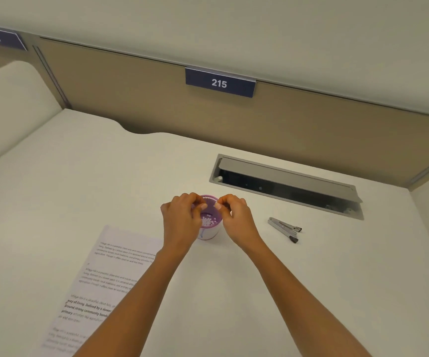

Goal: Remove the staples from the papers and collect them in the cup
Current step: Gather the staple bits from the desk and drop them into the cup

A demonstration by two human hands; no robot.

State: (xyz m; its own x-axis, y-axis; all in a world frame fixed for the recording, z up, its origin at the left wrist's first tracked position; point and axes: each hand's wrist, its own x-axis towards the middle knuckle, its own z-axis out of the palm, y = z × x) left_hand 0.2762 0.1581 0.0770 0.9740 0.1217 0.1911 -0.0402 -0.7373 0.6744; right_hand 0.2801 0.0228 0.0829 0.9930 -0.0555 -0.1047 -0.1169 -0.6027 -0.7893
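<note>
Papers [105, 279] near, left of fingers. Left hand [180, 220], right hand [238, 220]: fingers curled, tips pinched above cup [209, 234]; anything held too small to tell. Cup directly under fingertips, staples [209, 222] inside. Staple remover [284, 229] right of fingers.

Soft, even, fairly bright light spreads over the white desk [259, 292]. Shadows are faint, with only a pale one under the staple remover [284, 229]. Wide-angle distortion bows the partition [131, 99] and the desk edges. The printed sheet [100, 279] blurs toward the lower left corner.
</note>
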